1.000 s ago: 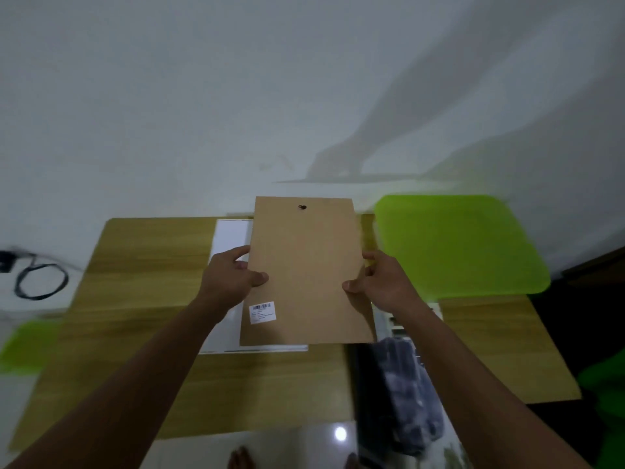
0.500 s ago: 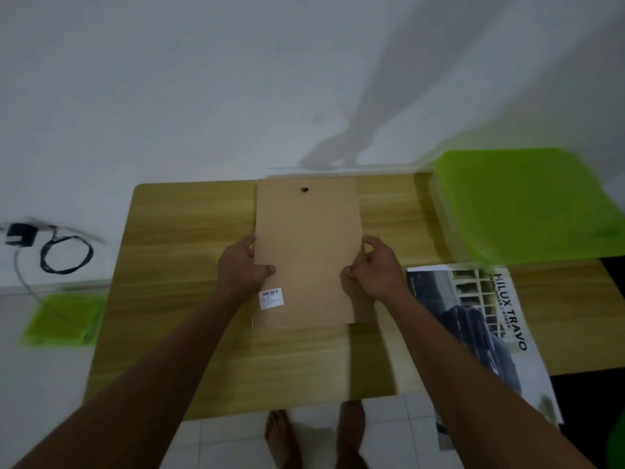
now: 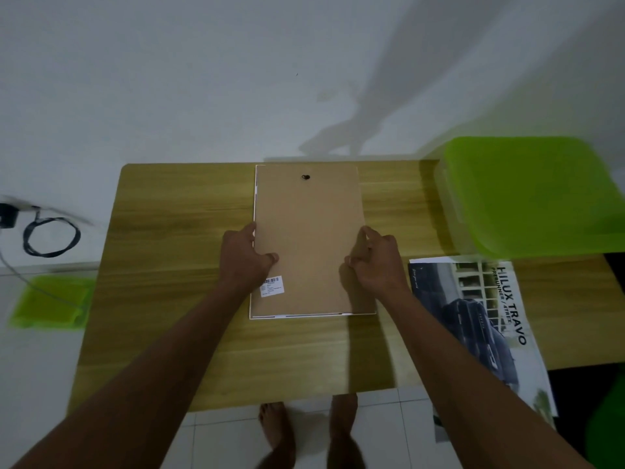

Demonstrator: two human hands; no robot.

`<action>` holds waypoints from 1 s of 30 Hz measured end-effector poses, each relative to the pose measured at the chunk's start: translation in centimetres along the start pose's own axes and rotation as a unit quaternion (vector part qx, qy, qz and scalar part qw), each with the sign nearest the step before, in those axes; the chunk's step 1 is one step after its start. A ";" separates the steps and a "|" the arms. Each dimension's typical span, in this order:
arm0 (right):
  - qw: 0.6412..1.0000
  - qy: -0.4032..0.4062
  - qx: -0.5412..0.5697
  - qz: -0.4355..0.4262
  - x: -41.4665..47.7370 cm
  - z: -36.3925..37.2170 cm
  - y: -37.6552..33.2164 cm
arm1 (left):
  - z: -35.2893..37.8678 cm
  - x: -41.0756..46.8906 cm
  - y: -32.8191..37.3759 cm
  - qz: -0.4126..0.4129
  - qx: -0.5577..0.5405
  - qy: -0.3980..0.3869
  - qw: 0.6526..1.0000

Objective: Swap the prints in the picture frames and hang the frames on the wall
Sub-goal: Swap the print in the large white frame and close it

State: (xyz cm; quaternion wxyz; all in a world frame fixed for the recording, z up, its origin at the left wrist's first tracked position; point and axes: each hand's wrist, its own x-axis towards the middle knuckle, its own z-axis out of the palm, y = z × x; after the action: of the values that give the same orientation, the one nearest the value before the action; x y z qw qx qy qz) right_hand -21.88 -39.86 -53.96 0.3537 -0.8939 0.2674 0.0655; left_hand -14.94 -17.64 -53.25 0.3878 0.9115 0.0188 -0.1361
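the brown board (image 3: 307, 242) has come down flat onto the white frame (image 3: 267, 317) on the table (image 3: 169, 265).
its long side points away from the person; the left hand (image 3: 243, 262) and right hand (image 3: 375, 265) each pinch a side edge, both just as near.

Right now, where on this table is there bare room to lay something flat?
The widest bare patch lies on the table, between its left edge and the left hand. The front strip below the backing board is bare, though forearms cross it. The right side is crowded: green tray, car print.
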 end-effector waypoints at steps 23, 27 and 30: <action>0.979 -0.056 -0.132 -0.146 -0.9 -0.2 1.0 | 1.7 -0.9 -0.8 0.101 0.240 -0.043 0.965; 0.975 -0.107 -0.128 -0.150 -0.3 -0.7 0.9 | 1.8 -1.3 -1.1 0.158 0.264 -0.075 0.949; 0.975 -0.089 -0.122 -0.163 0.2 -1.1 0.3 | 1.7 -1.2 -0.7 0.175 0.276 -0.061 0.943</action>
State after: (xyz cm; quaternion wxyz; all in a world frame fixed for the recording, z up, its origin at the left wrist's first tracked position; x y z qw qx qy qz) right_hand -21.94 -40.90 -53.36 0.2699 -0.9525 0.0755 0.1187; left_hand -16.60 -18.28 -54.59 0.1393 0.9616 -0.2030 -0.1211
